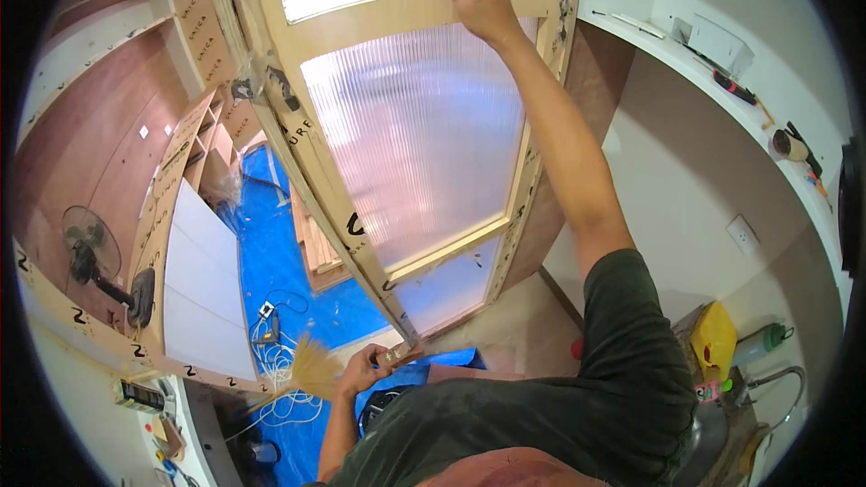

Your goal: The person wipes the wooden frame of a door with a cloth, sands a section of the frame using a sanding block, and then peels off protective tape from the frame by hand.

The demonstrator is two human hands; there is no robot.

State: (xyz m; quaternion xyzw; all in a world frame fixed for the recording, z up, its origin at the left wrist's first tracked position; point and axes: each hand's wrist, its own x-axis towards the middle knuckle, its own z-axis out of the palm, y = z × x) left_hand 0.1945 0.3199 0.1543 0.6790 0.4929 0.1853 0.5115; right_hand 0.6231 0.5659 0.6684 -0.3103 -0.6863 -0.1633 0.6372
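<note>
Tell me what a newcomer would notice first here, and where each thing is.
The eye would likely go first to the tall framed panel with ribbed, translucent panes in the middle, its upper part crossed by the person's raised right hand. Next comes the bright blue sheet on the floor, left of the panel. Last, a yellow bag stands out at the lower right, beside the curved tap.

A pale-framed door is seen upright in the middle of the scene. Three translucent, finely ribbed panels are set one above another in it, parted by plain crossbars; the topmost is brightly lit. Dark printed marks are borne along its edges. A small flat tan-brown piece, its material unclear, is held near the door's foot.
</note>
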